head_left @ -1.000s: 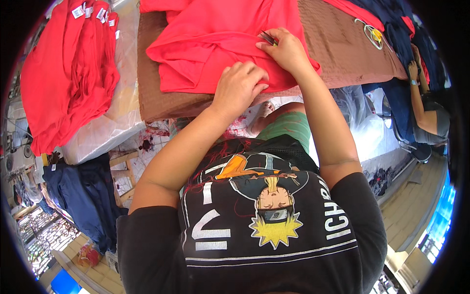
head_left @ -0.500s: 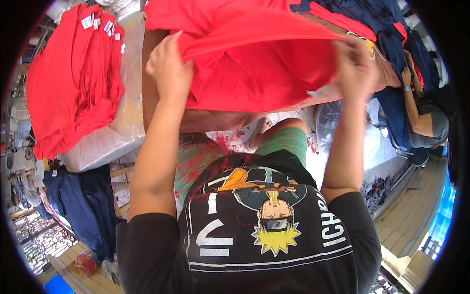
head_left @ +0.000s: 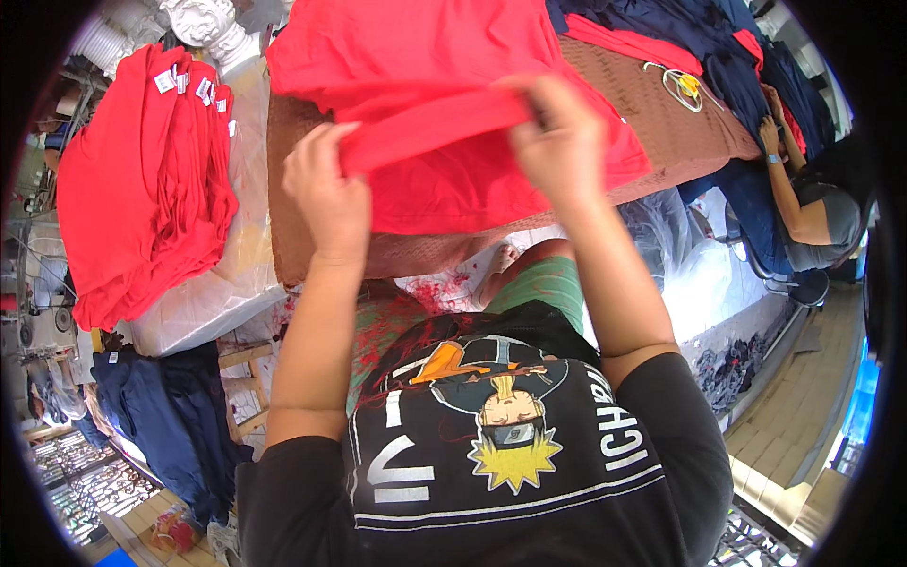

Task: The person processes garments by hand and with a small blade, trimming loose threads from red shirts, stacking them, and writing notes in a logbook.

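Both the left hand (head_left: pixel 326 194) and the right hand (head_left: pixel 557 142) are closed on a folded edge of the red garment (head_left: pixel 444 113). The garment lies over a brown-covered table (head_left: pixel 680 142). Left of the table sits what seems a stack of red shirts (head_left: pixel 142 198).

Both hands, left hand (head_left: pixel 329 194) and right hand (head_left: pixel 557 142), grip a red garment (head_left: pixel 444 85).

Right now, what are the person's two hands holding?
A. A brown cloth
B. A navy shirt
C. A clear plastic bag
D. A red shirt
D: the left hand and right hand each grip a folded edge of the red shirt, lifted above the brown cloth on the table.
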The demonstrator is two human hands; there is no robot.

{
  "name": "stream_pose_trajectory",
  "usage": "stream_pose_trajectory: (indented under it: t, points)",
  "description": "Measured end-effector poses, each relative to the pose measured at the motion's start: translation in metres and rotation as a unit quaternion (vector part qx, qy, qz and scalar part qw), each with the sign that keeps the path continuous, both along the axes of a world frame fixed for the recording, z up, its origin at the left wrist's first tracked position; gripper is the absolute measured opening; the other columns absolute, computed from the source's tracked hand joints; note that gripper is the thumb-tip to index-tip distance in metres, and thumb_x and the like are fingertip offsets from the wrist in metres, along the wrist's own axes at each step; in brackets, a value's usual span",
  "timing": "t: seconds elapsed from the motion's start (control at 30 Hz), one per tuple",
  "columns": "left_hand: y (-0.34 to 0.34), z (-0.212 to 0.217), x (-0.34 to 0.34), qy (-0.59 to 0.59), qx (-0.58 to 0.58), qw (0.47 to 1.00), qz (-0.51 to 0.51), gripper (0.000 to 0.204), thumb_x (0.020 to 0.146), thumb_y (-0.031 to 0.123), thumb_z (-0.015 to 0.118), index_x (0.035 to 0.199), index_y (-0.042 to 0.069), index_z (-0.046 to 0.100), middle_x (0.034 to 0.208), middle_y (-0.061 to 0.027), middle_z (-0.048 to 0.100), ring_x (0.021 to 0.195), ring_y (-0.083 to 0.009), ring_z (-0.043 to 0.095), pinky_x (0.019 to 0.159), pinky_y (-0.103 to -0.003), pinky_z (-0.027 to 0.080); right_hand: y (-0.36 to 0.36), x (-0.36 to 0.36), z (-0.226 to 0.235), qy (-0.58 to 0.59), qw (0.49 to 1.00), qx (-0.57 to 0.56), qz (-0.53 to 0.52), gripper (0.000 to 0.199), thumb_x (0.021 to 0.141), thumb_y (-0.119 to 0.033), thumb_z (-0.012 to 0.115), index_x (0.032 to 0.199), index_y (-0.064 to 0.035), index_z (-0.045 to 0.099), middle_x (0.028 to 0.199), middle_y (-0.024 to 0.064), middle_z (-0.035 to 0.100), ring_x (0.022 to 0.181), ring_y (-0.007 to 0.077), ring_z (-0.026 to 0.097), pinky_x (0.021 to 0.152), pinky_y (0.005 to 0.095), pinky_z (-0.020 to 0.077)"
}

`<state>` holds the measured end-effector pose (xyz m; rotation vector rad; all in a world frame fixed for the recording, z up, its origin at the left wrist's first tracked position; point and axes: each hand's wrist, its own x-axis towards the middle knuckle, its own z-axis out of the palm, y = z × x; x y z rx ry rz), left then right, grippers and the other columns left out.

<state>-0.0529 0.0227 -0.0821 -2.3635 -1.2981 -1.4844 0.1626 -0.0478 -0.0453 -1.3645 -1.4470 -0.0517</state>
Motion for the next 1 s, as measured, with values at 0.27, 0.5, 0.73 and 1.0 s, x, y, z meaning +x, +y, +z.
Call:
stream_pose_trajectory:
  t: [0.27,0.5,0.73,1.0]
  points:
    - [-0.041,-0.049,-0.051,0.136,-0.069,0.979,-0.135,0.029,0.065,-0.001,0.061,0.091,0.010,0.061,0.100,-0.0053,0.058,0.098,-0.0272,0.054,0.085,-0.038,0.042,-0.051,0.109,-0.079,-0.097,0.955,-0.168,-0.226,0.036,0.064,0.007,0.056,0.093,-0.0105,0.068,0.091,0.0107,0.061,0.084,0.0269,0.062,0.074,0.0331,0.0499]
    - [-0.044,-0.057,-0.052,-0.009,-0.206,0.965,-0.163,0.013,0.080,0.017,0.068,0.085,0.006,0.065,0.091,-0.0080,0.064,0.088,-0.0257,0.059,0.079,-0.035,0.046,-0.050,0.113,-0.114,0.038,0.968,-0.166,-0.186,0.031,0.067,-0.001,0.057,0.094,-0.0113,0.069,0.103,0.0117,0.062,0.096,0.0285,0.061,0.083,0.0351,0.0475]
    - [-0.047,-0.036,0.029,0.013,-0.085,0.967,-0.241,0.023,0.083,0.015,0.066,0.103,0.004,0.065,0.097,-0.0125,0.065,0.096,-0.0273,0.061,0.087,-0.034,0.047,-0.047,0.118,-0.120,-0.014,0.976,-0.142,-0.167,0.023,0.075,-0.013,0.061,0.097,-0.0116,0.069,0.106,0.0135,0.061,0.098,0.0299,0.059,0.086,0.0362,0.0471]
    - [-0.011,-0.068,0.065,0.071,-0.199,0.952,-0.222,0.035,0.079,0.017,0.069,0.112,0.005,0.064,0.116,-0.0130,0.059,0.105,-0.0289,0.057,0.092,-0.036,0.045,-0.078,0.111,-0.107,-0.013,0.958,-0.220,-0.182,0.023,0.075,-0.013,0.063,0.097,-0.0109,0.068,0.105,0.0129,0.061,0.097,0.0300,0.060,0.083,0.0370,0.0485]
